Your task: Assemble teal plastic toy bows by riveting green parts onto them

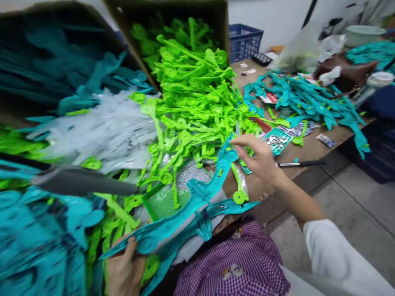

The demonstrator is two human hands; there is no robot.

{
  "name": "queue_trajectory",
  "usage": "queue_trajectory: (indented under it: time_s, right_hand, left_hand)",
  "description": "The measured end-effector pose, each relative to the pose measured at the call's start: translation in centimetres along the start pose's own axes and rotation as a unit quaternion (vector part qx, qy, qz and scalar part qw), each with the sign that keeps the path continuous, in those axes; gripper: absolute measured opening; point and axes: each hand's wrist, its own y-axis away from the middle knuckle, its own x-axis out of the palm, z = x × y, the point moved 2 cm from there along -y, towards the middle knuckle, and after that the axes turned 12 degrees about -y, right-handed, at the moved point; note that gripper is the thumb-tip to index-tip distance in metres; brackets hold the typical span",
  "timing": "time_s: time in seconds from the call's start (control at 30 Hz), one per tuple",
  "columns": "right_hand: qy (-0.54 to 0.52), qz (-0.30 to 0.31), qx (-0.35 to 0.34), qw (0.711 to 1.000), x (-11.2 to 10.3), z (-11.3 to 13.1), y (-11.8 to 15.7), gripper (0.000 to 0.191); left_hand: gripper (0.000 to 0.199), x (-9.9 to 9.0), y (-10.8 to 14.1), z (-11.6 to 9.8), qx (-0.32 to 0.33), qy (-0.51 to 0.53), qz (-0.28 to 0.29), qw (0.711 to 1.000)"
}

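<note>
My left hand (pixel 125 267) grips the lower end of a long teal plastic piece (pixel 182 209), which slants up to the right across the bench front. By its upper end, near a round recess, my right hand (pixel 257 156) has thumb and forefinger bent together. Whatever lies between those fingertips is too small to make out. Beneath the held piece lies a second teal plastic piece (pixel 205 222) with a clip-like middle. Under them is a green mesh tray (pixel 166 201) with tiny silvery bits. A lime green plastic arm (pixel 239 185) lies just below my right hand.
Lime green parts (pixel 194 90) spill from a box. Clear plastic parts (pixel 108 127) and teal parts (pixel 33 242) are heaped on the left. A grey tool (pixel 86 181) juts in, blurred. Right are a small tray of metal discs (pixel 277 141), a screwdriver (pixel 300 163) and teal pieces (pixel 314 98).
</note>
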Motion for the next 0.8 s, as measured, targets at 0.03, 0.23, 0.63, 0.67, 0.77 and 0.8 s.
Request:
queue_trajectory:
  time_s: [0.03,0.23,0.63,0.67,0.77,0.8]
  right_hand:
    - [0.003,0.109,-0.006,0.994,2.6,-0.4,-1.9,0.02]
    - [0.17,0.385,0.094,0.902,11.8,-3.3,-6.9,0.023]
    - [0.229,0.495,0.148,0.825,10.8,-7.2,-2.5,0.039]
    - [0.244,0.484,0.141,0.828,11.3,-7.2,-2.3,0.04]
    - [0.272,0.458,0.135,0.835,12.6,-6.3,-2.2,0.041]
    - [0.275,0.452,0.14,0.837,12.9,-6.0,-2.2,0.042]
  left_hand:
    - [0.061,0.0,-0.1,1.0,-0.028,0.02,-0.004,0.999]
    - [0.048,-2.2,0.5,4.0,-0.045,0.052,0.017,0.997]
    - [0.006,-2.7,11.0,3.3,0.113,0.102,0.199,0.968]
    - [0.006,-2.6,11.9,3.0,0.122,0.099,0.214,0.964]
    - [0.006,-2.2,13.8,2.5,0.126,0.112,0.262,0.95]
    - [0.006,-2.0,14.3,2.5,0.125,0.124,0.279,0.944]
